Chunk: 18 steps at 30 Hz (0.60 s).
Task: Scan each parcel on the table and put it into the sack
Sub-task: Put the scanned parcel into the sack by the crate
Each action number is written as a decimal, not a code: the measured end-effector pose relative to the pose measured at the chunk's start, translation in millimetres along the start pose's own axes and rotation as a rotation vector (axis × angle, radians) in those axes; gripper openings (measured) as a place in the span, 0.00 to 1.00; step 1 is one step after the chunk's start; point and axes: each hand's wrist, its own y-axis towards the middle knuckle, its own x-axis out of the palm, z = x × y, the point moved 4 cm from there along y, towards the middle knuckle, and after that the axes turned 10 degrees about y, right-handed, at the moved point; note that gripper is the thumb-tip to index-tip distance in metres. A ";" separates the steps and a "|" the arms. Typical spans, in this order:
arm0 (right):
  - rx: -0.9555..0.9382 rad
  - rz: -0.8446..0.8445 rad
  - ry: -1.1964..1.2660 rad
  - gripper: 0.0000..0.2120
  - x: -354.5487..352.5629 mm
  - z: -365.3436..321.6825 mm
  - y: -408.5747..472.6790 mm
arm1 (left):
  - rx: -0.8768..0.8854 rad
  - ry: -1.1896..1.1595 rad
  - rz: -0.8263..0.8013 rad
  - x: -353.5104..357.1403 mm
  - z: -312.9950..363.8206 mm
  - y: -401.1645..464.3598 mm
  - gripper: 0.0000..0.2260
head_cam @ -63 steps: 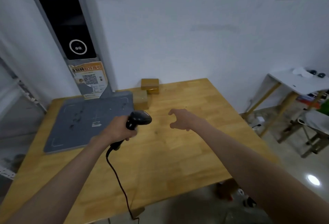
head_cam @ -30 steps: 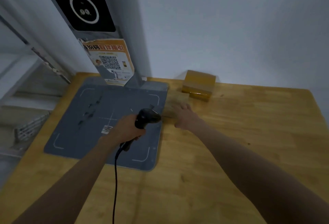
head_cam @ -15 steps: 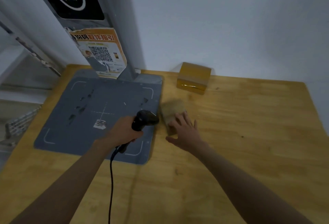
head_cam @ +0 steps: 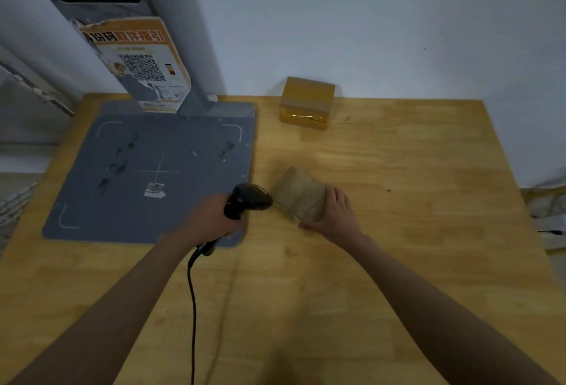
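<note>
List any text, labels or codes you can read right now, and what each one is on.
Orange poster on the grey post: a headline of large Chinese characters, too blurred to quote; a QR code below it; the fine print is too small to read.
Small white sticker on the grey scan pad: unreadable.
Parcel held by the right hand, the second parcel and the scanner: no readable text.

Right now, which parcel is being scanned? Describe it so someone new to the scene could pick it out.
On the wooden table, look just right of the grey scanning mat, near its front corner. The pale brown parcel sits there, tilted, gripped by the right hand with the black scanner beside it. The other parcel, yellow-taped, rests untouched by the wall.
</note>
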 end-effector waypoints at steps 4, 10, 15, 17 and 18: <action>-0.048 0.025 0.003 0.56 -0.4 -8.1 -18.0 | 0.005 -0.050 0.009 -3.7 0.6 -12.6 0.04; -0.294 0.082 -0.100 0.37 28.1 -9.2 -78.8 | 0.024 -0.097 0.023 -12.4 2.7 -28.3 0.08; -0.302 -0.025 -0.165 0.28 37.5 -5.4 -101.3 | 0.033 -0.096 -0.011 -6.8 -0.8 -48.8 0.08; -0.282 -0.070 -0.175 0.29 39.1 -5.7 -105.3 | 0.036 -0.091 -0.039 -0.8 -1.5 -57.5 0.10; -0.266 -0.092 -0.175 0.30 38.2 -7.4 -104.4 | 0.038 -0.085 -0.045 1.8 -2.4 -61.4 0.10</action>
